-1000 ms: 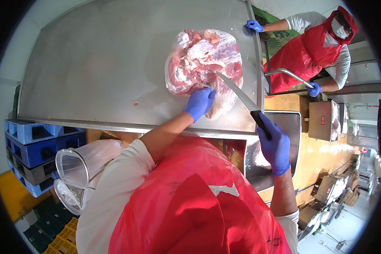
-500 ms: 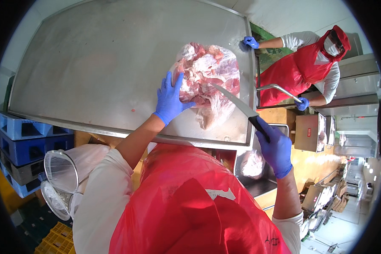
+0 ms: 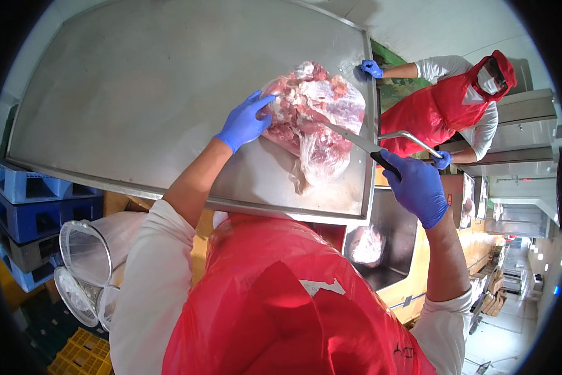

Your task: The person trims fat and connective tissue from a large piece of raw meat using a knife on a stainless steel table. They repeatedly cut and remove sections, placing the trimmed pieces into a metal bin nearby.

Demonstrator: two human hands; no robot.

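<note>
A large raw cut of meat (image 3: 315, 106), pink with white fat and a loose, pale membrane-like flap at its lower side, lies near the right end of a metal table (image 3: 131, 94). My left hand (image 3: 245, 122), in a blue glove, has its fingers stretched out and apart, their tips against the meat's left edge. In my gloved right hand (image 3: 417, 190) is a knife (image 3: 359, 139), gripped by its black handle. Its long blade points up and left, with the tip at the middle of the meat, where I cannot tell how deep it goes.
Beyond the table's right edge stands a co-worker in a red apron (image 3: 427, 109), one gloved hand on the table corner, the other on a metal handle. Below that corner, a metal bin (image 3: 396, 250) holds a piece of meat. Blue pallets (image 3: 43, 215) and clear-bagged round bins (image 3: 87, 250) stand left.
My left hand has slid up along the meat's left side, its thumb no longer spread toward the lower edge. The knife lies at a slightly flatter angle, its tip still at the meat.
</note>
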